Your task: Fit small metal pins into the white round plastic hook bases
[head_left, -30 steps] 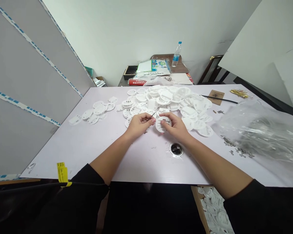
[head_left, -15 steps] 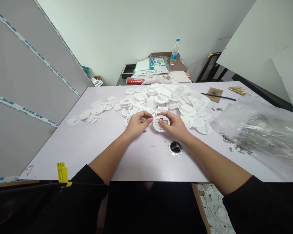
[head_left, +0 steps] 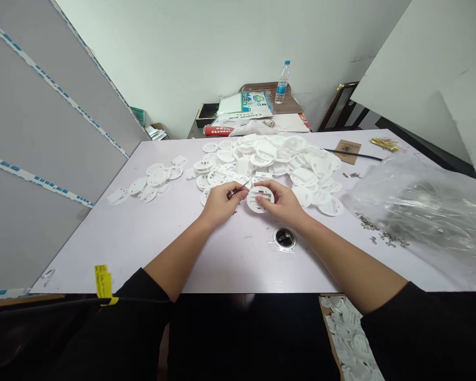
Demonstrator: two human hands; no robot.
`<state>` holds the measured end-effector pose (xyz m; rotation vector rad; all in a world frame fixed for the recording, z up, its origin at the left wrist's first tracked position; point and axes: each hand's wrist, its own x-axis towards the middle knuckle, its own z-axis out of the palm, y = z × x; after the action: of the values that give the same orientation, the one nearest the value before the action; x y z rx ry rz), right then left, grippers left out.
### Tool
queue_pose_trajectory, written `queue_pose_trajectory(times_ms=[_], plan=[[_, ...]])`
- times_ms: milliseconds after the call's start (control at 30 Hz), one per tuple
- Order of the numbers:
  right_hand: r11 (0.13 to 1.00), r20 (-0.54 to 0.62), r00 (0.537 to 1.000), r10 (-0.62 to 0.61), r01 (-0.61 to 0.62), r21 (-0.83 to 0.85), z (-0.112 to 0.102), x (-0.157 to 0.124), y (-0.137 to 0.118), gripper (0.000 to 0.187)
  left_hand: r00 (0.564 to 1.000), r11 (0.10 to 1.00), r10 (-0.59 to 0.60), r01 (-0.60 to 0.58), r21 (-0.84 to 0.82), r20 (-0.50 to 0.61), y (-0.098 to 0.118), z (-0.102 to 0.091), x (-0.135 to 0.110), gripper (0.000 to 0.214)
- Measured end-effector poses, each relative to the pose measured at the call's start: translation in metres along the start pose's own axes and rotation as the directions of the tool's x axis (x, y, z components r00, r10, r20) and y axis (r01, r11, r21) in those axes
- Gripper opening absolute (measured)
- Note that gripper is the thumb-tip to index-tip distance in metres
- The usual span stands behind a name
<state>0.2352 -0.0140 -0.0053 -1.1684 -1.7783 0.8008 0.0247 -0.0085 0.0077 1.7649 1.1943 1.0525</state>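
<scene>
My right hand point(head_left: 284, 202) grips a white round plastic cover point(head_left: 254, 204) by its right side, thumb across the slotted face and fingers behind. In my left hand point(head_left: 219, 204), closed fingers pinch a thin dark pointed tool point(head_left: 244, 186), its tip angled up to the right beside the cover's upper left edge. The exact kind of tool is too small to tell. Just beyond both hands lies a heap of similar white covers point(head_left: 267, 151), and a few tiny metal pieces point(head_left: 235, 212) rest under my left hand.
More white covers point(head_left: 156, 174) lie at the left. On the right are a clear plastic bag point(head_left: 424, 206), small metal parts point(head_left: 388, 238) and a brown card point(head_left: 348, 152). A round black fitting point(head_left: 284, 239) sits near the front. Below the edge, a box point(head_left: 333, 338) holds white pieces.
Both hands stay almost in place, still holding the cover and the tool. The tool now shows at a slightly different angle, and the whole view has shifted slightly.
</scene>
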Motion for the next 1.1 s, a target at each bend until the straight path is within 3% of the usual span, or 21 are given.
queue_pose_trajectory(times_ms=[167,433,700,967,1100], plan=[[1.0,0.014,1.0,0.009,-0.008,-0.011,0.0,-0.001,0.0,0.039,0.998,0.996,0.062,-0.061,0.06,-0.017,-0.002,0.001,0.0,0.023],[0.997,0.005,1.0,0.002,-0.001,-0.083,0.002,-0.001,-0.002,0.036,0.998,0.996,0.028,-0.024,0.082,-0.049,-0.001,0.0,0.0,0.022],[0.988,0.007,0.999,-0.044,0.045,-0.145,0.002,-0.003,-0.009,0.038,0.99,0.974,0.136,-0.128,0.187,-0.032,-0.001,0.0,0.0,0.019],[0.987,0.01,0.993,-0.119,0.119,-0.107,0.002,-0.004,-0.01,0.034,0.985,0.95,0.166,-0.146,0.277,-0.051,0.001,0.0,-0.001,0.016],[0.985,0.01,0.988,-0.154,0.154,-0.083,0.005,-0.005,-0.009,0.036,0.973,0.915,0.231,-0.209,0.344,-0.026,0.003,0.001,-0.003,0.011]])
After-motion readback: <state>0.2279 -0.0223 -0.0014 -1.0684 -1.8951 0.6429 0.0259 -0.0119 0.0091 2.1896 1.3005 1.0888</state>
